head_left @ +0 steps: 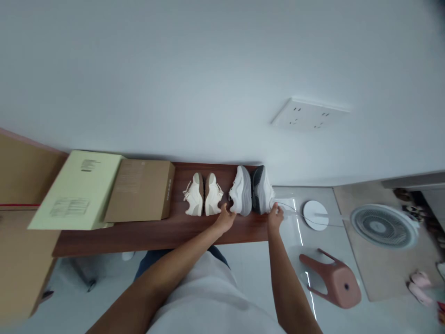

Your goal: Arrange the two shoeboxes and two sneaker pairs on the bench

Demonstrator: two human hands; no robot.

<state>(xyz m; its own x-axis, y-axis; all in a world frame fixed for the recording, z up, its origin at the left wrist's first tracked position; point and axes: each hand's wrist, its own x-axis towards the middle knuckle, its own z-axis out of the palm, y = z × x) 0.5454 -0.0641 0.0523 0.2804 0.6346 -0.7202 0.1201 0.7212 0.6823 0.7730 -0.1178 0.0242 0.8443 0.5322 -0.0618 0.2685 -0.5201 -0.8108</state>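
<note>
A pair of white and grey sneakers lies on its sides at the right end of a dark wooden bench, soles facing each other. My left hand is at the opening end of the left sneaker, its fingers curled against it. At the matching end of the right sneaker, which shows a black sole, my right hand has finger and thumb pinched on the edge. Left of these lies a smaller pair of cream shoes, one shoe beside the other, laces outward, with no hand on them.
The wooden bench runs along a white wall with a socket plate. A brown carton and a pale green box stand on its left part. Right, on the floor, are a pink stool and a fan with a cable.
</note>
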